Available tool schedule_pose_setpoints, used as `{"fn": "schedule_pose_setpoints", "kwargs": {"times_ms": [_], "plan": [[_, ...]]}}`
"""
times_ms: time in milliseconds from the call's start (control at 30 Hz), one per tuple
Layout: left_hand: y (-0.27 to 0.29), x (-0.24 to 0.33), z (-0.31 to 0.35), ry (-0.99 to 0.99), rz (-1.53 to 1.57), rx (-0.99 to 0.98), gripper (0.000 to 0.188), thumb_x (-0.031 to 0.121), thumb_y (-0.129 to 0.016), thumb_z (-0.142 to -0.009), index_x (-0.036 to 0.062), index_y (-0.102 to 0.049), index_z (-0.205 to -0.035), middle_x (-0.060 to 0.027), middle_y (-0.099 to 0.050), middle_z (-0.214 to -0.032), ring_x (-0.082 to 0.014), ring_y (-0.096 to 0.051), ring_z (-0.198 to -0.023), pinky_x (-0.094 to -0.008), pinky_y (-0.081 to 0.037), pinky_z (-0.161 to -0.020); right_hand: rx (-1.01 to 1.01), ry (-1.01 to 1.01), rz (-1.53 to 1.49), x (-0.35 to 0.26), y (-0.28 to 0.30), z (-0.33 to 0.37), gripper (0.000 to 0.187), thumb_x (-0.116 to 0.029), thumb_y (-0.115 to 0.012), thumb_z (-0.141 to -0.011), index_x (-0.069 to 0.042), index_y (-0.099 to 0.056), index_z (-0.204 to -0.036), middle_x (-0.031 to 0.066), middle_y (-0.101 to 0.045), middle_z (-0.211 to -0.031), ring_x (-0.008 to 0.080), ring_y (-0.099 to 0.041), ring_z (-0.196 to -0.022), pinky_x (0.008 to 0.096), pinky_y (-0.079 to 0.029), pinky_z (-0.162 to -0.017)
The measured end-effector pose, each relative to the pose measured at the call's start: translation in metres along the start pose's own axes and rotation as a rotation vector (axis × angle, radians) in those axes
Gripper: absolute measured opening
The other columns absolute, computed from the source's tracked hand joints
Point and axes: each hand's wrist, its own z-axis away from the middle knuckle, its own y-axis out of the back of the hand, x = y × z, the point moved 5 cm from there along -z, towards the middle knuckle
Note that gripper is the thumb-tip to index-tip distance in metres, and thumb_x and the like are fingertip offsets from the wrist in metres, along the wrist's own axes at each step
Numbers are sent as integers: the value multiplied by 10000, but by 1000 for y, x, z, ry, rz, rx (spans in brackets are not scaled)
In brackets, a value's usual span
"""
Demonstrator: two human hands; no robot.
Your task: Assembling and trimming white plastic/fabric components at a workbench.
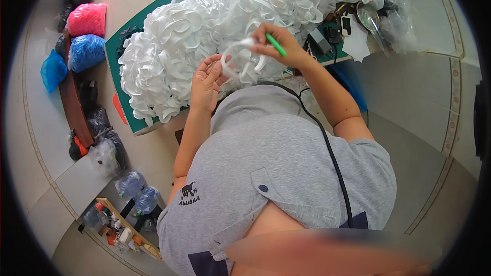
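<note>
At 12 o'clock on my feed, the right hand (pixel 287 51) grips a green stick (pixel 275 44) and pinches a blurred white loop (pixel 236 47). The left hand (pixel 205 83), half curled, meets the loop's 9 o'clock edge; I can't tell whether it grips. Beyond, a white pile (pixel 169 46) heaps the table (pixel 113 57); a blue bag (pixel 86 52) sits at 10.

The white band (pixel 224 62) between the hands is smeared with motion, so I can't make out whether the left hand (pixel 206 83) pinches it. The right hand (pixel 287 51) hides one end of its green stick (pixel 276 44). Heaped white loops (pixel 169 46) cover most of the green table (pixel 134 121) and run out of view on the far side. Near left, the contents of a wooden tray (pixel 129 226) are too small to name.
</note>
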Motion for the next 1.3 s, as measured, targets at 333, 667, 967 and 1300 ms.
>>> {"fn": "schedule_pose_setpoints", "kwargs": {"times_ms": [333, 667, 967, 1300], "plan": [[65, -83, -57, 11, -914, 67, 166, 170, -639, -875, 7, -626, -898, -13, -579, -567, -78, -567, -553, -241, -425, -554, 525, 293, 1228, 23, 134, -88, 179, -47, -614, -769, -10, -576, -940, 195, -614, -794, 344, -614, -756, 400, -479, -668], [34, -100, -90, -732, -1524, -21, 194, 159, -729, -733, 52, -646, -872, -125, -602, -918, -311, -579, -859, -398, -462, -760, 465, 422, 970, 21, 50, -36, 195, -123, -712, -788, -33, -552, -852, 97, -651, -939, 307, -584, -864, 380, -459, -767], [36, -126, -64, -965, -1760, -359, 184, 171, -668, -739, 127, -660, -917, -95, -594, -968, -272, -528, -1049, -409, -364, -939, 141, 67, 653, 71, -2, 11, 206, -215, -693, -814, -42, -587, -850, 101, -604, -758, 298, -587, -701, 357, -465, -644], [15, -11, -5, -192, -425, 66, 233, 93, -652, -845, 44, -548, -1048, -76, -644, -1013, -131, -604, -894, -290, -478, -758, 69, -115, -107, 31, -12, 20, 158, -186, -589, -930, -44, -527, -962, 77, -627, -1083, 101, -564, -867, 254, -473, -769]]}}
